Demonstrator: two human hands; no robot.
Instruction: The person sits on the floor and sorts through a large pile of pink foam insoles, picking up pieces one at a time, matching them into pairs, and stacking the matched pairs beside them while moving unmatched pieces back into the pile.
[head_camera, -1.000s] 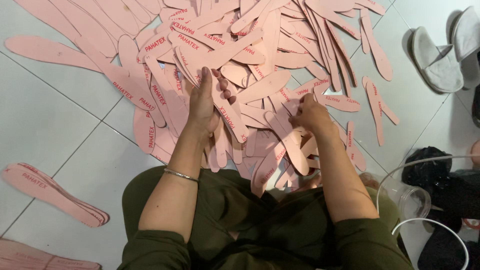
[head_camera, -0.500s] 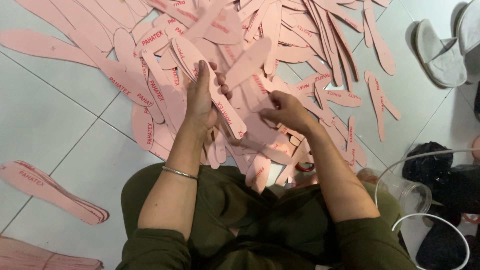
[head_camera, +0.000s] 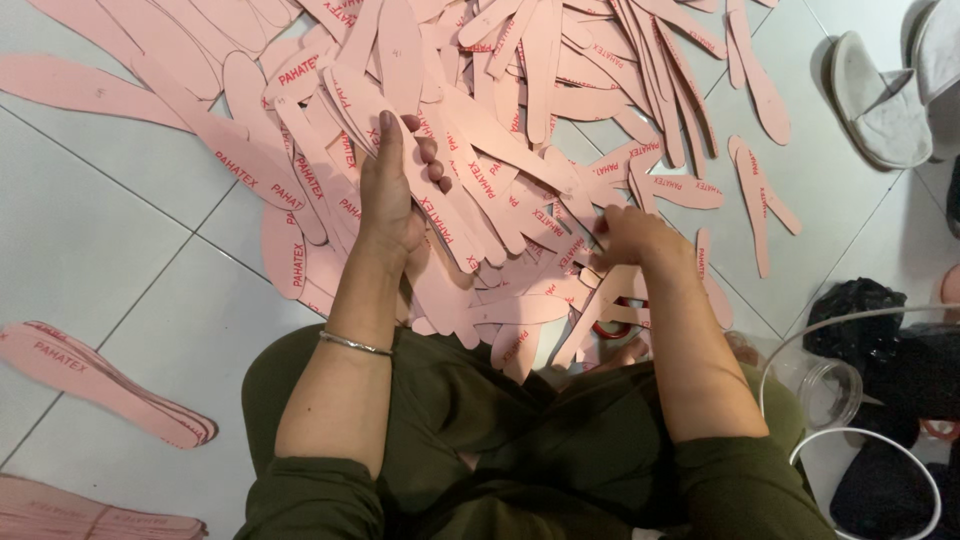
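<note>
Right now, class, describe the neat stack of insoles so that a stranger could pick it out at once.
Start at the big loose heap of pink insoles on the white tiled floor. Look well left of the person's left hand, near the picture's left edge: the stacked insoles lie alone there. Unlike the scattered heap, these lie squared up, one on another.

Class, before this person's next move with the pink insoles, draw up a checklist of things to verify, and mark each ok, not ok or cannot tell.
1. Left hand grips a held bunch of insoles: ok.
2. Bunch edges lined up evenly: cannot tell, the hand covers them.
3. Right hand rests on the loose pile, fingers down: ok.
4. Right hand has one single insole pinched: cannot tell.
5. Finished stack lies apart from the pile, on the tiled floor: ok.
6. White cable lies off the pile: ok.
</note>
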